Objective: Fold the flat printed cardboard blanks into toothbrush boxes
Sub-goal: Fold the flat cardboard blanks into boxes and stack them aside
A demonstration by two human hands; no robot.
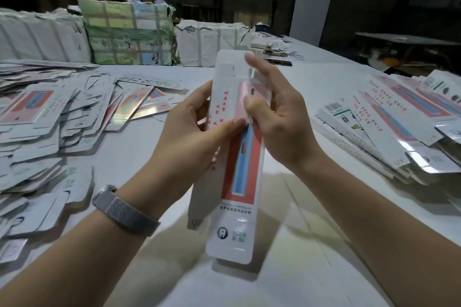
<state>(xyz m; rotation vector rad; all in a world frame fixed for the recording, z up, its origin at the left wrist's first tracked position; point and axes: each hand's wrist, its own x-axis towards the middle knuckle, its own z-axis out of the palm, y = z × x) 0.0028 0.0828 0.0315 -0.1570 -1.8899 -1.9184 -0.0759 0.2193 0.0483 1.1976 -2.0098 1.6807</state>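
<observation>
White table (311, 87) spread wide beneath, heaped with flat blanks (45, 117) well left of the fingers and a neater stack (389, 122) well right of them. Long printed blank (237, 157) held upright above the tabletop, pinched between both hands. Left hand (192, 132) curled round its left edge with thumb pressed on the printed face; right hand (279, 117) gripping the right edge, fingertips (249, 58) on the upper flap.
</observation>
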